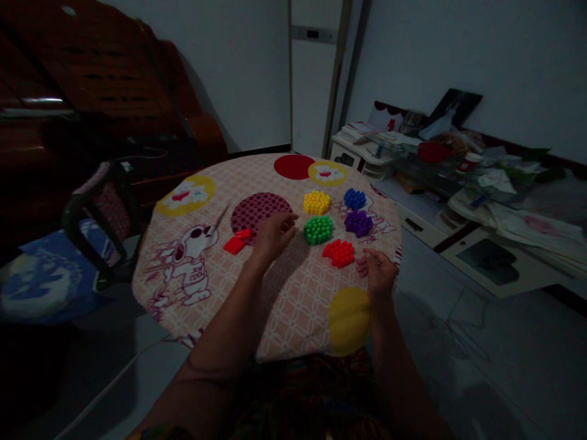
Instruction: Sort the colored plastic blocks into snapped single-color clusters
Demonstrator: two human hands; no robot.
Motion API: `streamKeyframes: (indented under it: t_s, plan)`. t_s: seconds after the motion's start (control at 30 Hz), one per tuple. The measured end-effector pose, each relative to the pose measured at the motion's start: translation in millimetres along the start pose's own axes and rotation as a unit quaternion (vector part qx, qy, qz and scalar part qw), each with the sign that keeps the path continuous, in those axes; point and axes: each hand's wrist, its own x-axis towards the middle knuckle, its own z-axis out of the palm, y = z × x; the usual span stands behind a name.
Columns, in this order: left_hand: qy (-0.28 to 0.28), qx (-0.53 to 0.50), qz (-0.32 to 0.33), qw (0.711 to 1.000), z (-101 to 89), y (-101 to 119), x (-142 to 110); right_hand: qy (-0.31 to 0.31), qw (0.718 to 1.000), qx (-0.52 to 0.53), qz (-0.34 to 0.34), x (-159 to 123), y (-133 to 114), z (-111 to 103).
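My left hand is over the dark-patterned circle on the tablecloth, fingers loosely bent and apart, with nothing visible in them. Its fingertips point at a cluster of green bead-like pieces, a small gap away. My right hand rests at the table's right side, fingers loosely curled and apart, beside a cluster of red bead-like pieces. Behind these are yellow, blue and purple clusters. Left of my left hand lie small flat red pieces, their kind unclear.
A patterned cloth covers the round table. A dark-framed chair stands at its left, and a wooden sofa behind that. On the right, a low cabinet carries papers, bags and a cup. Cables lie on the floor.
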Motion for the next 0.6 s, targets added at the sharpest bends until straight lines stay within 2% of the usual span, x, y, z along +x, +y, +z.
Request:
streamKeyframes:
  t_s: [0.13,0.2,0.3,0.37,0.43,0.6]
  plan:
    - [0.101,0.134,-0.130,0.977,-44.7,-45.3,-4.9,-0.007,1.000,-0.019,-0.004,0.6,2.3,0.4]
    - [0.079,0.167,-0.181,0.966,-54.5,-68.5,-9.6,-0.004,1.000,-0.027,-0.003,0.8,2.5,1.4]
    - [0.005,0.180,-0.208,0.961,-54.7,-90.5,-13.0,0.002,1.000,-0.028,0.006,0.8,1.7,3.0]
    - [-0.022,0.189,-0.210,0.959,-50.7,-94.2,-11.7,0.005,1.000,-0.026,0.011,0.8,1.1,3.4]
    - [-0.022,0.192,-0.206,0.959,-46.8,-91.0,-9.1,0.004,1.000,-0.024,0.013,0.9,0.8,3.2]
    - [0.050,0.168,-0.138,0.975,-40.6,-68.3,-6.2,0.002,1.000,-0.013,0.017,0.4,0.4,3.3]
